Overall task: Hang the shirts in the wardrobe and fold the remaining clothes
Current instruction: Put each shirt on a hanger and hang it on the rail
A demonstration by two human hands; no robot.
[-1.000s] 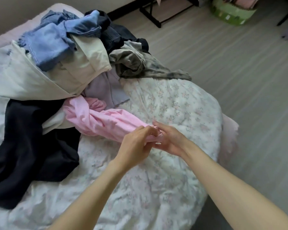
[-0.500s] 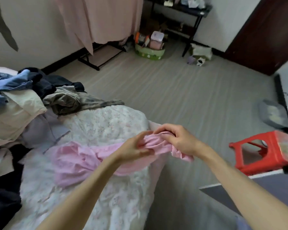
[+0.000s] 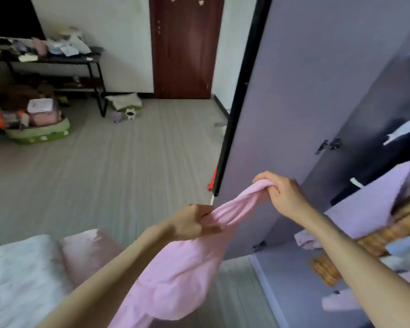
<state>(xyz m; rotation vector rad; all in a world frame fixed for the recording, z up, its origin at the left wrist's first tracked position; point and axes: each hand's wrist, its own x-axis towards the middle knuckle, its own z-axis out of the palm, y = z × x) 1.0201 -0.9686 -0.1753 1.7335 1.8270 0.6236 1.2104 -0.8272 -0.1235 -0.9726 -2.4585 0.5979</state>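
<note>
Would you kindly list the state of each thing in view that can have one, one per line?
Pink fabric shirt: lifted off the bed, bunched, hanging between both hands.
Left hand: grips the shirt lower down.
Right hand: grips the shirt's upper end.
Lilac wardrobe door: swung open.
Dark red wooden room door: closed.
Green floor basket: filled with items.

place: home bedroom | below-left of my grip: my bed [image 3: 17, 275] | right of it: open wardrobe [image 3: 317, 95] holding clothes | beyond: wooden door [image 3: 185, 46], cluttered shelf [image 3: 45, 59]
</note>
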